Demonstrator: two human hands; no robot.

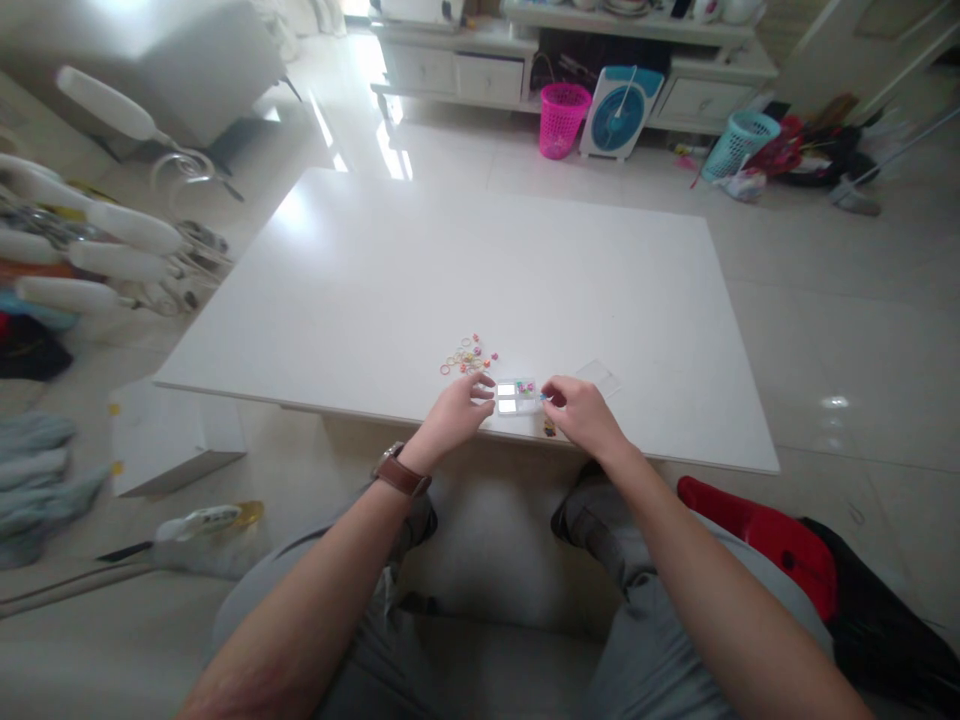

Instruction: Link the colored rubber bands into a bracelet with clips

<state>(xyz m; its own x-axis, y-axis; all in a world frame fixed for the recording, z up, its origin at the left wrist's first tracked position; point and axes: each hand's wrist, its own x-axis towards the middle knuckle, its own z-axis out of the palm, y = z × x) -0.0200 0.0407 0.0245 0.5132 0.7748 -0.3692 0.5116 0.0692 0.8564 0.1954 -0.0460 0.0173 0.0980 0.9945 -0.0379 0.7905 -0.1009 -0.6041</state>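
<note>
A small clear compartment box lies near the table's front edge, with green and pink pieces in its far right compartment. Both left compartments look bright white. My left hand is at the box's left side, fingers apart and curved; whether they touch it I cannot tell. On the right side, my right hand pinches a small blue piece, its kind too small to make out. Colourful small rings and flower-shaped pieces lie loose beyond my left hand. A small yellow-and-dark item sits below my right fingers.
A clear flat lid lies just beyond my right hand on the white table. A red stool-like object is at my right, a white box on the floor at left. A pink basket and blue fan stand beyond.
</note>
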